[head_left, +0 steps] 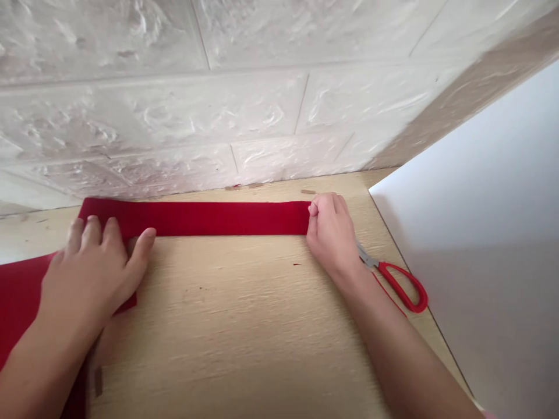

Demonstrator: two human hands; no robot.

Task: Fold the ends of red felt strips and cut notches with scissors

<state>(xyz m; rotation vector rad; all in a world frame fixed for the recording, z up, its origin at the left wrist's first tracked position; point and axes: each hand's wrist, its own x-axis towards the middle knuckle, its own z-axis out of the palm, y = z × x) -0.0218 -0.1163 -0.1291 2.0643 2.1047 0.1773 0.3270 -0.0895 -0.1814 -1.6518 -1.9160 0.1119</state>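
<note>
The red strip (227,218) lies across the middle of the frame, left of centre, pulled straight and nearly flat, so the laying-out looks largely done along this length; the wider red cloth (24,285) at the lower left seems yet to be dealt with, and whether it joins the strip is hidden under the left hand (89,267). That hand is open, fingers spread, resting on the strip's left end. The right hand (329,230) is closed, its curled fingers pinching the right end. The fabric looks smooth, matt and soft, with straight edges. At the right, scissors (404,285) with looped red plastic handles lie beside a thin red sliver (389,297) on the pale, wood-grained table (227,320). Behind rises a white wall (174,105) embossed like bricks.
</note>
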